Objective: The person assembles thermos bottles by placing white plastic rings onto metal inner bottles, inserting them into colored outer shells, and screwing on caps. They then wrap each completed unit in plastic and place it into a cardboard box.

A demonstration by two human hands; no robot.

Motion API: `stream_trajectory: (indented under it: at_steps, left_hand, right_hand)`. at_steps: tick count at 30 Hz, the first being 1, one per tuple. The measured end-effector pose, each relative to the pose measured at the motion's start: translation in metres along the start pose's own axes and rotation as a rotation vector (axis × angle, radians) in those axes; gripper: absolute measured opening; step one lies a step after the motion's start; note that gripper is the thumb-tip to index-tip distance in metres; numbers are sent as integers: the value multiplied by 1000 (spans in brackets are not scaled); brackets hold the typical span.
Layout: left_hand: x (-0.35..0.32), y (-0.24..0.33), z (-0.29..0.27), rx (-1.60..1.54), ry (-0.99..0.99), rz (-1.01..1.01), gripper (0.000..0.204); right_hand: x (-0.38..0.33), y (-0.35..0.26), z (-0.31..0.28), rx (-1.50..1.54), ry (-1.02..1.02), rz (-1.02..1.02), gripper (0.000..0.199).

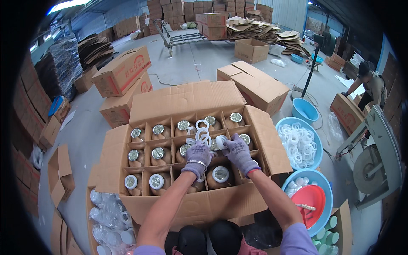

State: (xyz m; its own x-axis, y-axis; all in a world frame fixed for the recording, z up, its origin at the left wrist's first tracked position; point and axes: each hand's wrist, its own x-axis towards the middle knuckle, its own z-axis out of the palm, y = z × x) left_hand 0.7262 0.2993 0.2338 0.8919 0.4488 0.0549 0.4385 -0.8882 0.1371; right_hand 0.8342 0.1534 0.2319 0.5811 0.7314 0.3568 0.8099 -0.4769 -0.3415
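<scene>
Holding white rings (203,135) above a box (187,100) of flasks (220,174)

In the head view, both gloved hands are working over the open box, which is standing on the near side of the floor (195,68). The left hand (198,157) is gripping a loose cluster of rings, several of them sticking up beyond its fingertips. The right hand (238,153) is pinching one ring (220,142) just beside that cluster; whether this ring is touching the flask beneath it, I cannot tell. The flasks are standing upright in cardboard compartments, in three rows, their silvery mouths facing up inside pale rims. The hands and forearms are hiding part of the middle.

To the right, a blue basin (319,146) is holding a heap of more rings. Nearer, a second basin (328,191) is carrying white caps (297,183) and a red dish (317,196) with a small tool (306,207) lying in it. Clear-wrapped items (106,212) are filling a carton at lower left. Farther right, a co-worker (374,85) is bending over another carton (348,112).
</scene>
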Motion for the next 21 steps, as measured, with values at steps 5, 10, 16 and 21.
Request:
stream_trajectory:
  at_steps: [5,10,16,21]
  left_hand:
    - [-7,-37,-9,-428,44,202,17]
    - [-40,-93,-50,-555,395,178,12]
    - [-44,-195,-57,521,654,-221,17]
    - [-36,-201,-14,659,486,-93,11]
  right_hand:
    - [-11,10,9,322,141,-63,23]
    - [-35,3,-19,548,152,37,20]
    - [-49,-63,-29,719,93,-72,18]
    - [-74,-84,5,692,137,-151,19]
